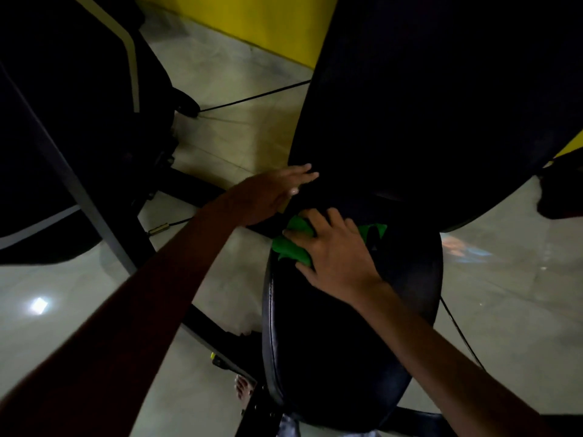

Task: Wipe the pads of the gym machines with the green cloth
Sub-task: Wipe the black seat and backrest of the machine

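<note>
A green cloth point(291, 247) lies bunched at the far end of a black seat pad point(331, 357), just below the large black back pad point(426, 105). My right hand point(334, 250) presses down on the cloth with fingers spread, and green shows on both sides of it. My left hand point(277, 192) rests with straight fingers against the lower left edge of the back pad, holding nothing.
Another dark machine with a black frame bar point(79, 184) stands at the left. Thin cables point(252, 97) run over the pale glossy floor. A yellow wall point(252, 20) is behind. A bare foot point(243, 387) shows beside the seat's base.
</note>
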### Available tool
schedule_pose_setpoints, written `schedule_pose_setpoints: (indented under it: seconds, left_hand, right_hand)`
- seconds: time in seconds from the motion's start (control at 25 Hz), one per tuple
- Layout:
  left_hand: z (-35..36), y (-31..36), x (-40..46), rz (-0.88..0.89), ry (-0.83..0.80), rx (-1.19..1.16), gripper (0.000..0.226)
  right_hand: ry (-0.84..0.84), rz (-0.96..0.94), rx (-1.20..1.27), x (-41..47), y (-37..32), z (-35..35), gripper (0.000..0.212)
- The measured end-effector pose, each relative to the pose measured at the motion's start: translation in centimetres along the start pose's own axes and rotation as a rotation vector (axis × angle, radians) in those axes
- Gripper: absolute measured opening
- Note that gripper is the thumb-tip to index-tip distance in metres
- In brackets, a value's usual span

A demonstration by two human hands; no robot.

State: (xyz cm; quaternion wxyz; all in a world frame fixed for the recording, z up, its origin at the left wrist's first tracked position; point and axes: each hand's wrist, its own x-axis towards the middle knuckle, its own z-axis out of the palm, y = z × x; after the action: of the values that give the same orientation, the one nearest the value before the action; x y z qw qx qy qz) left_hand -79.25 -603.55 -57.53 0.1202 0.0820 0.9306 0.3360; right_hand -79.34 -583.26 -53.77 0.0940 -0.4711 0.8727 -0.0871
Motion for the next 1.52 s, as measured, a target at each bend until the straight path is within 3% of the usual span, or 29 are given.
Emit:
schedule_pose_setpoints:
  seconds: [0.16,0.24,0.36,0.6,0.76,0.84,0.96,1.04,1.16,1.32,1.4,1.52]
  left_hand:
    - [2.3,1.4,3.7,0.251,-0.095,0.289,0.052]
    - [3.9,1.5,3.6,0.35,-0.086,0.414,0.057]
    - [3.2,0.7,4.0,0.385,-0.149,0.419,0.063]
    - [2.8,0.5,4.2,0.453,-0.173,0.45,0.062]
    - [1.9,-0.6,4.8,0.456,-0.342,0.456,0.059]
    - [2.1,-0.2,4.3,0.438,-0.317,0.442,0.058]
    - [2.1,0.5,3.5,0.432,-0.266,0.449,0.058]
    - [1.9,0.7,3.5,0.434,-0.256,0.462,0.058]
    - [2.0,0.8,3.0,0.411,-0.295,0.453,0.059]
    - [2.5,1.1,1.6,0.387,-0.257,0.431,0.059]
    - [2.7,1.3,1.1,0.379,-0.227,0.435,0.059]
    - [3.0,1.7,0.9,0.354,-0.227,0.418,0.058]
  right_hand:
    - [-0.031,-0.299,0.036,-5.7,-3.5,-0.2,0.043]
    - [-0.097,-0.314,0.032,-4.7,-2.7,-0.4,0.044]
    - [-0.04,-0.093,0.046,-2.8,-2.3,0.1,0.043]
    - [-0.087,-0.333,0.063,-5.9,-4.1,-0.5,0.043]
    - [-0.003,-0.068,0.022,-2.1,-3.0,0.3,0.035]
    - [-0.007,-0.197,0.032,-5.2,-5.0,0.7,0.031]
    - [-0.064,-0.405,0.067,-8.6,-5.8,0.0,0.044]
    - [-0.104,-0.338,0.037,-6.0,-3.9,-0.1,0.044]
    - [-0.002,-0.108,0.038,-4.9,-3.3,0.3,0.042]
    - [0.018,-0.372,0.04,-13.2,-6.1,0.9,0.04]
    - [0.008,-0.376,0.038,-12.7,-3.5,1.0,0.044]
    - [0.061,0.008,0.035,-8.0,0.7,0.7,0.049]
